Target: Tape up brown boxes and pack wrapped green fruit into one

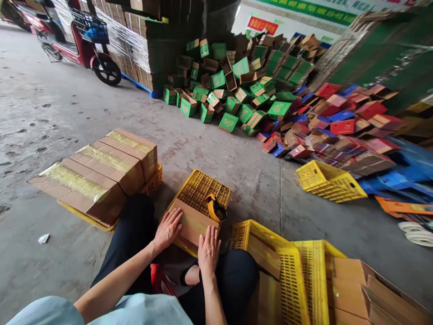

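Note:
A small brown cardboard box (192, 224) with tape along its top lies on an overturned yellow plastic crate (199, 187) in front of my knees. My left hand (168, 229) lies flat on the box's left end, fingers stretched out. My right hand (209, 249) rests flat on its near right corner, fingers together and extended. A yellow tape dispenser (215, 208) sits on the crate just beyond the box.
Three taped brown boxes (98, 174) lie on a yellow crate at left. Yellow crates (287, 266) with flat cardboard (358, 289) stand at right; another crate (328, 180) lies further off. Piles of green boxes (237, 85) and red and blue boxes (341, 122) fill the back. A scooter (77, 45) is parked far left.

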Available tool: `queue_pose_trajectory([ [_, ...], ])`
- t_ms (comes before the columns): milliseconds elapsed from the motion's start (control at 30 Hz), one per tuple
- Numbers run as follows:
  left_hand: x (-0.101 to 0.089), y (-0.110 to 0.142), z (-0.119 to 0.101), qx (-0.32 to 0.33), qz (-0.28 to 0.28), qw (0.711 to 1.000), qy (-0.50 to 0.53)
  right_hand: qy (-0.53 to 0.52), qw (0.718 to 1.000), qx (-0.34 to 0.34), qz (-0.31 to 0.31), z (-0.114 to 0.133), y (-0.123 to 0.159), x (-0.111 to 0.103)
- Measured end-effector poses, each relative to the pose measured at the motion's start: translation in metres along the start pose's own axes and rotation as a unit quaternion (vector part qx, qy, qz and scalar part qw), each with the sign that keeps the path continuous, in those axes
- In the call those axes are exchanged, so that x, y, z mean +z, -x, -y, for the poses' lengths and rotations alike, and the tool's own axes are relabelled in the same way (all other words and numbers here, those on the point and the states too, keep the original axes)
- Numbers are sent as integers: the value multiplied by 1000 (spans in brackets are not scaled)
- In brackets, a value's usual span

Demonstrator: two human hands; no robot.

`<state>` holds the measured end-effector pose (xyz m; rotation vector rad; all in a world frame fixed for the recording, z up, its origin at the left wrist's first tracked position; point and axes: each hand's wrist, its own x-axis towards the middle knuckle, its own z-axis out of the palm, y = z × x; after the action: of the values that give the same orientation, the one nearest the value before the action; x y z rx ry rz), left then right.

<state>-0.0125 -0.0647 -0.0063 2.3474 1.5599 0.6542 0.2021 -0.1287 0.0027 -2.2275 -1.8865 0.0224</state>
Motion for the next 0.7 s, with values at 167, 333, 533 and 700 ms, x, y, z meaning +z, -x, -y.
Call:
queue_pose_trajectory([
  [167, 13, -2, -23, 4, 22, 1000, 3, 5, 1000, 12, 25, 25, -7, 4],
  [333, 15, -3, -29, 6, 47, 999, 4, -10, 998, -11, 68, 58, -12, 11],
  [533, 10, -1, -14, 10, 32, 999, -20, -10, 997, -1, 74, 37, -5, 11],
  [700, 2, 1, 20, -78, 10, 996, -32, -52, 998, -9, -40, -5, 5, 18],
])
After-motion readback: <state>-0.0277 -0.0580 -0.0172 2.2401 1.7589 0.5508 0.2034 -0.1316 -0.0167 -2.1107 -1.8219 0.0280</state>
